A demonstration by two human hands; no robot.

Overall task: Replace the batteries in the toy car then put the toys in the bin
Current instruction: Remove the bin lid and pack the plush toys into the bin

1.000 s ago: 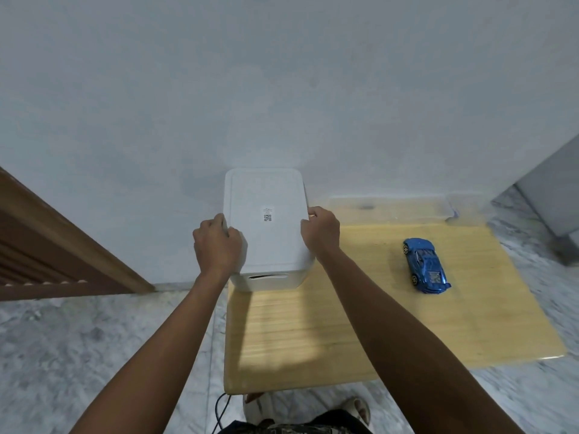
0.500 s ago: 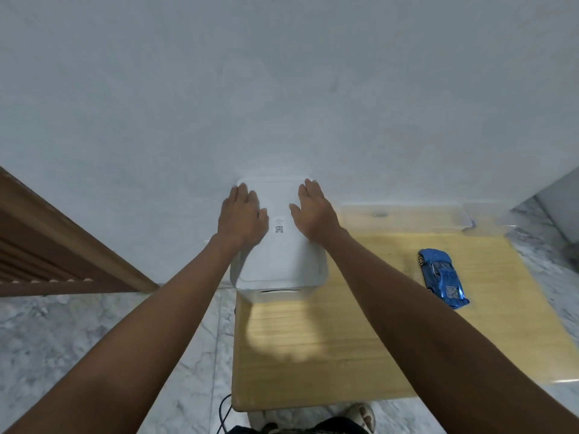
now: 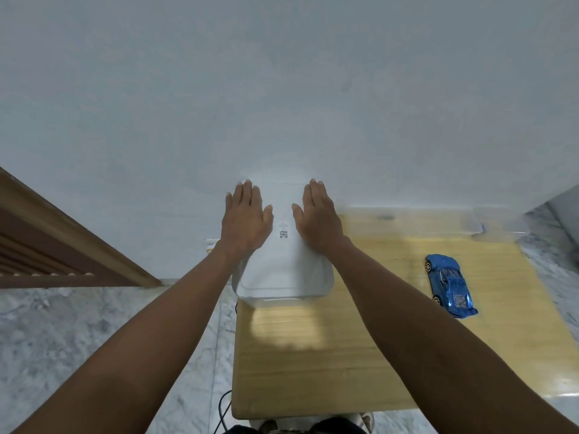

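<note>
A white lidded bin (image 3: 283, 270) stands at the back left corner of the low wooden table (image 3: 360, 355), against the wall. Its flat lid carries a small code label between my hands. My left hand (image 3: 244, 219) lies flat on the lid's left side, fingers spread and pointing at the wall. My right hand (image 3: 318, 217) lies flat on the lid's right side in the same way. Neither hand holds anything. A blue toy car (image 3: 449, 285) rests on the table to the right, apart from both hands.
A clear plastic tray (image 3: 438, 220) lies along the table's back edge by the wall. A wooden door frame (image 3: 78, 242) stands at the left. Marble floor surrounds the table, and a dark cable (image 3: 221, 411) hangs by its front left corner.
My hands left the bin's sides and came to lie flat on top of its lid, then slid a little further toward the wall. The car has not moved on the table.
</note>
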